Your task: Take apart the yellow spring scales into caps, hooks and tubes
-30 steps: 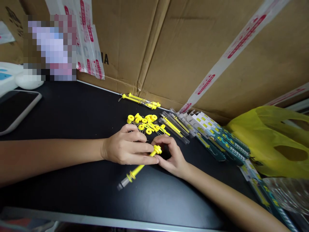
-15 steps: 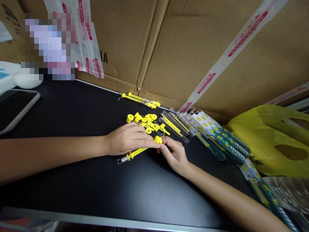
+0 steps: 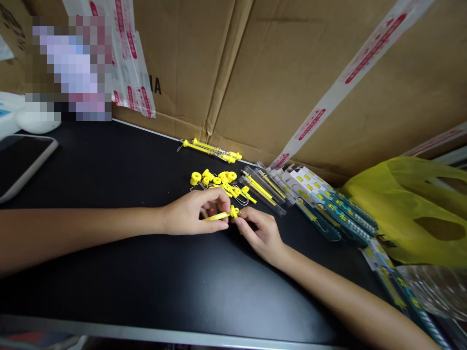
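Observation:
In my left hand [image 3: 197, 212] is a thin yellow spring-scale rod [image 3: 218, 216], loosely held between thumb and curled fingers. Its far end is hidden by the palm. A yellow end cap [image 3: 234, 212] sits at the rod's right end. My right hand [image 3: 261, 233] pinches at that cap with thumb and forefinger, seemingly on a small metal piece too small to make out. Just behind the hands lies a pile of loose yellow caps [image 3: 218, 181], with wire hooks and small springs among them.
Finished-looking spring scales [image 3: 209, 149] lie by the cardboard box [image 3: 175, 63]. Clear tubes with yellow rods [image 3: 263, 190] and printed packets [image 3: 328, 209] are at right, beside a yellow plastic bag [image 3: 408, 209]. A phone [image 3: 24, 165] rests on the black table [image 3: 175, 287] at left.
My left hand has turned, its thumb now in front below the rod. The rod's left end with the metal spring no longer shows. The right hand has barely moved.

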`<action>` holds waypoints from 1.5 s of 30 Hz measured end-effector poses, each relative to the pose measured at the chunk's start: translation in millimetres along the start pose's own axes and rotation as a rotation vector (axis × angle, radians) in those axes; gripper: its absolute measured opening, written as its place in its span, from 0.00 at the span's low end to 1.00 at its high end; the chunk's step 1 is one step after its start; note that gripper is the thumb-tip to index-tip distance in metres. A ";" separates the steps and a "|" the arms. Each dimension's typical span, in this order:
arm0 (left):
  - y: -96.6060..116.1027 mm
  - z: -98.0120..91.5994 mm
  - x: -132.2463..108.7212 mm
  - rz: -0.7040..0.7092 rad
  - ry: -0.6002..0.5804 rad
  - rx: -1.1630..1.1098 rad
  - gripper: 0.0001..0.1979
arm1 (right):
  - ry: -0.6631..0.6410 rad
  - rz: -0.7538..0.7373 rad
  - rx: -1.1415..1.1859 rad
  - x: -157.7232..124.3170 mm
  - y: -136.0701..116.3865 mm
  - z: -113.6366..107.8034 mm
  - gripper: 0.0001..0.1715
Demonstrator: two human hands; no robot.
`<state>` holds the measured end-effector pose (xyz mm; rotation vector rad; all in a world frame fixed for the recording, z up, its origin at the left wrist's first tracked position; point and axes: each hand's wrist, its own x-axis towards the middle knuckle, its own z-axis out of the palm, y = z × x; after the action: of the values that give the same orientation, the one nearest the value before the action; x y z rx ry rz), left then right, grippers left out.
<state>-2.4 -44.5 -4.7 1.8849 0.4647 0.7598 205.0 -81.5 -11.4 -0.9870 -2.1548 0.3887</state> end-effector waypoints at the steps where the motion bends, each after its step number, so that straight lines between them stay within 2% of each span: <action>1: -1.3 0.8 0.4 -0.015 0.006 -0.035 0.10 | -0.003 0.001 0.000 0.0 0.3 0.3 0.12; 4: -4.3 1.5 1.6 -0.040 -0.007 -0.092 0.11 | -0.001 0.013 0.019 -0.2 0.7 0.7 0.10; 9: -4.7 -0.6 1.6 -0.085 -0.022 -0.015 0.17 | 0.014 0.084 0.088 -1.2 -0.4 -0.8 0.08; 17: -3.8 -2.8 1.9 -0.035 0.053 0.284 0.13 | 0.073 0.193 0.274 -4.2 4.1 -1.2 0.11; 19: -3.1 -2.9 1.6 -0.012 0.030 0.381 0.12 | 0.100 0.209 0.323 -4.2 5.0 -0.5 0.12; 22: -2.8 -2.2 -0.1 0.072 -0.065 0.536 0.11 | 0.109 0.229 0.371 -4.0 5.5 0.3 0.12; 25: -4.0 0.0 -3.4 0.199 -0.125 0.688 0.13 | 0.076 0.228 0.396 -3.9 5.7 0.5 0.11; 28: -5.9 2.2 -6.9 0.330 -0.113 0.882 0.15 | -0.005 0.221 0.391 -3.2 5.3 0.1 0.10; 32: -7.1 4.0 -9.4 0.433 -0.103 1.073 0.12 | -0.127 0.187 0.333 -1.2 2.6 -1.3 0.10; 37: -5.9 5.1 -9.1 0.427 -0.049 1.067 0.11 | -0.199 0.173 0.305 -0.9 0.6 -2.0 0.10; 41: -4.7 5.7 -8.3 0.418 -0.012 1.005 0.19 | -0.230 0.167 0.283 -2.4 2.0 -1.7 0.10; 45: -3.3 4.9 -7.7 0.387 -0.037 1.035 0.25 | -0.234 0.146 0.287 -2.3 2.4 -2.0 0.07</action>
<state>-4.6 -51.1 -11.3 3.0120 0.5247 0.7979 208.7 -81.8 -12.4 -0.9745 -2.1560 0.8970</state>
